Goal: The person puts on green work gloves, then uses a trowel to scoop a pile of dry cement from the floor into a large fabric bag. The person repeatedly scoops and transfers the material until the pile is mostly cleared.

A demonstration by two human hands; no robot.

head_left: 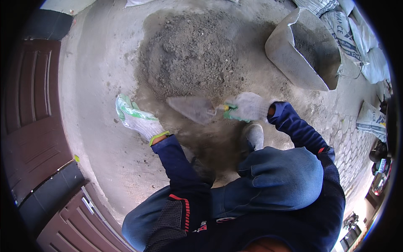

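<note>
My right hand (248,106), in a white knit glove with green on the palm side, grips the yellowish handle of a pointed trowel (192,108). The trowel's blade points left and is slightly blurred, close to the near edge of a heap of grey, crumbly dry mix (189,54). My left hand (137,119), in a matching glove with a yellow-green cuff, is held out to the left of the blade. Its fingers are stretched out with nothing in them.
A cut-open pale container (281,47) with grey material inside lies at the far right, beside several printed sacks (343,35). Another sack (372,121) stands nearer on the right. Brown panelled doors (37,84) line the left. My boot (253,135) is just short of the heap.
</note>
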